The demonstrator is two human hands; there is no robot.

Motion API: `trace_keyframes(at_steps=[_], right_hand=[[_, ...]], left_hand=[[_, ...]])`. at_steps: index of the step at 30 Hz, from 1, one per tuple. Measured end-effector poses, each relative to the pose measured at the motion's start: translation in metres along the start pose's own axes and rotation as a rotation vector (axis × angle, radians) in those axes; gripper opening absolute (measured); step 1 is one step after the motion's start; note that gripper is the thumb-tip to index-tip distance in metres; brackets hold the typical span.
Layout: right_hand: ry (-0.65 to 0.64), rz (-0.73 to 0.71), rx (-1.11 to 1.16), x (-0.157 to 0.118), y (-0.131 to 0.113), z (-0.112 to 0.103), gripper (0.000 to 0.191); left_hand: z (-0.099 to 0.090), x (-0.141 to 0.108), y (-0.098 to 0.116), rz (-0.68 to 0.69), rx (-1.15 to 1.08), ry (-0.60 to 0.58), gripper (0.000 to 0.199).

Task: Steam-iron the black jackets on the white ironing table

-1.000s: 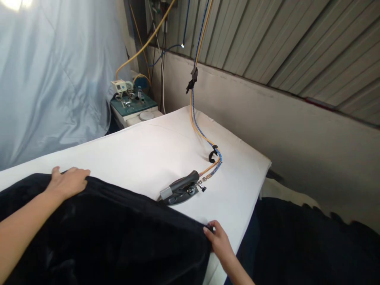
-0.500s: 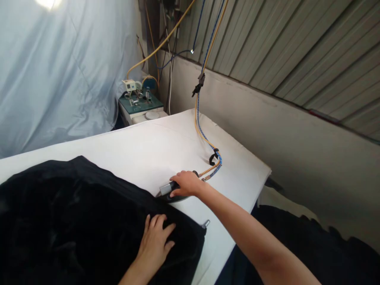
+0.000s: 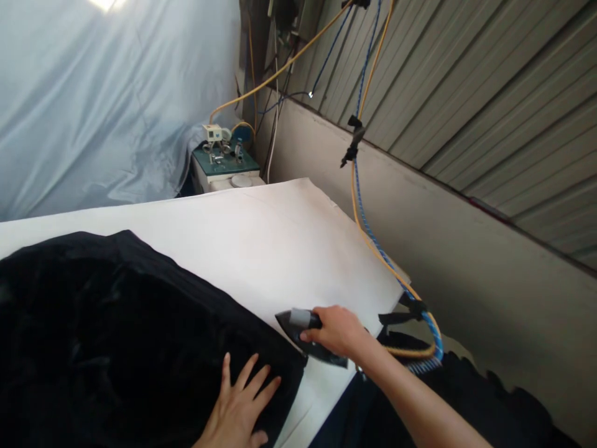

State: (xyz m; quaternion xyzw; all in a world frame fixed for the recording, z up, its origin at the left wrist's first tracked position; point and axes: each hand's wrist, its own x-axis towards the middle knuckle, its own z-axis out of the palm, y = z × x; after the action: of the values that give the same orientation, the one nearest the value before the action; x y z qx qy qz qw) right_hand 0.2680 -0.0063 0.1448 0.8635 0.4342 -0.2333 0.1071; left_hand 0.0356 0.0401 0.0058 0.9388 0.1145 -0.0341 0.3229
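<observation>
A large piece of black fabric (image 3: 116, 336) covers the left and front of the white-covered table (image 3: 242, 249). My left hand (image 3: 240, 401) lies on it with the fingers spread, close to its right end. In my right hand (image 3: 338, 330) is a steam iron (image 3: 310, 336), gripped by its handle. The iron's pointed tip faces left, beside the fabric's slanting upper edge; whether its plate touches the table cannot be told. A yellow hose and a blue hose (image 3: 431, 323) loop behind my right forearm, which hides where they meet the iron.
Both hoses hang from above, tied with black strips (image 3: 354, 140). A green-topped machine (image 3: 226, 160) with fittings stands behind the table's far edge. A pale blue sheet (image 3: 102, 93) hangs at the left, a low wall (image 3: 466, 249) runs along the right. Dark material (image 3: 489, 398) lies beyond the right edge.
My right hand has moved the iron right and toward me, off the fabric's edge, pulling the hoses along. My left hand has shifted slightly toward me and its fingers have spread wider.
</observation>
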Motion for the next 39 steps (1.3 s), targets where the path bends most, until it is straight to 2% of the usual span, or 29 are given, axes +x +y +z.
trace_keyframes(at_steps=[2,5,9,14,19,22,25,30,34,37,39], right_hand=[[-0.032,0.026,0.003,-0.018,0.008,0.023,0.043],[-0.033,0.018,0.008,-0.029,0.011,0.053,0.039],[0.003,-0.027,-0.045,-0.027,0.006,0.068,0.037],[0.032,-0.102,-0.114,-0.015,-0.008,0.062,0.041],[0.024,-0.123,-0.124,0.000,-0.029,0.055,0.047],[0.018,-0.119,-0.113,0.010,-0.045,0.052,0.050],[0.027,-0.099,-0.109,0.020,-0.061,0.049,0.051],[0.055,-0.080,-0.091,0.033,-0.071,0.047,0.055],[0.039,-0.148,-0.083,0.042,-0.069,0.045,0.057],[0.031,-0.197,-0.072,0.051,-0.075,0.042,0.058],[0.032,-0.225,-0.065,0.059,-0.083,0.039,0.059]], left_hand=[[0.006,-0.002,0.000,-0.018,-0.020,-0.008,0.085],[0.014,-0.004,-0.003,-0.036,-0.019,0.027,0.078],[0.018,-0.010,-0.001,-0.043,0.017,0.092,0.068],[0.016,-0.021,0.002,-0.111,0.027,0.106,0.052],[0.018,-0.041,-0.022,-0.269,0.097,0.267,0.049],[0.022,-0.054,-0.037,-0.267,0.155,0.319,0.051],[0.020,-0.062,-0.037,-0.292,0.161,0.357,0.053],[0.000,-0.068,-0.023,-0.340,0.060,0.377,0.045],[-0.023,-0.069,-0.030,-0.380,-0.059,0.400,0.023],[-0.037,-0.067,-0.042,-0.493,0.009,0.467,0.037],[-0.041,-0.067,-0.047,-0.594,0.075,0.418,0.048]])
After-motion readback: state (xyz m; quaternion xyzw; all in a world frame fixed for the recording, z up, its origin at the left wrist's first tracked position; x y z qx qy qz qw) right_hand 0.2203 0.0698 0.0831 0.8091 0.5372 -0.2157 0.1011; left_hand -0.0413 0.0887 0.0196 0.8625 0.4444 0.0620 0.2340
